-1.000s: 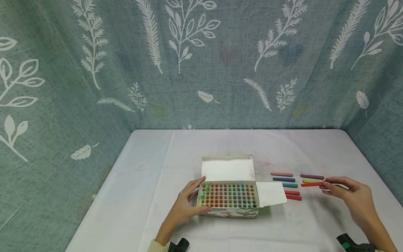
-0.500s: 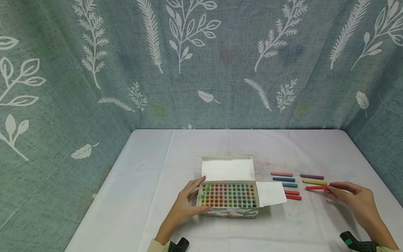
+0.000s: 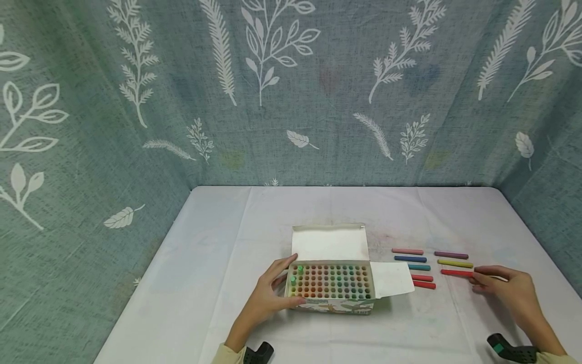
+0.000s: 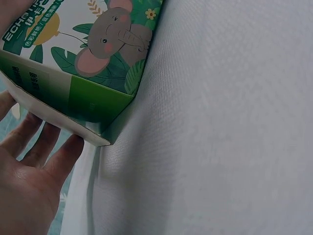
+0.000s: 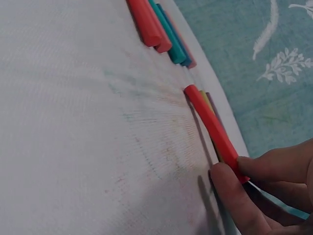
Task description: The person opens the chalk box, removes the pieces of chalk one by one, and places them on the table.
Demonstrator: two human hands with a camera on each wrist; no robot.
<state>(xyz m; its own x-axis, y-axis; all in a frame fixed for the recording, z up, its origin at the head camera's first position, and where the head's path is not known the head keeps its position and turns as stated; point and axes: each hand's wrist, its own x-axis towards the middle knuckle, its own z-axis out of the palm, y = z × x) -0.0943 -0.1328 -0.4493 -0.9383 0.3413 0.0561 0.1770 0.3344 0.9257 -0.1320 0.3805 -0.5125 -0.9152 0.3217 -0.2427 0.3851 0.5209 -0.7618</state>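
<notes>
A cardboard chalk box (image 3: 338, 306) stands on the white table in the head view, its lid folded back. Several holes fill its insert, and green chalk sticks (image 3: 300, 270) poke out at the left. My left hand (image 3: 269, 290) holds the box's left end, thumb in front, fingers at the back and side. In the left wrist view the box (image 4: 115, 44) shows a printed elephant. At the right, my right hand (image 3: 514, 290) pinches the right end of a red chalk stick (image 3: 456, 273). The right wrist view has thumb and forefinger on this red chalk stick (image 5: 212, 127).
Beside the held stick lie a yellow chalk (image 3: 455, 263) and a purple chalk (image 3: 450, 255). Another column has pink (image 3: 407, 251), blue (image 3: 410, 259), teal (image 3: 419, 267) and red chalks (image 3: 424, 285). The box's side flap (image 3: 392, 279) sticks out toward them. A patterned curtain (image 3: 336, 141) rises behind the table.
My right hand has brought the red chalk stick slightly right and nearer to me, from over the yellow chalk to just in front of it. My left hand stays on the box.
</notes>
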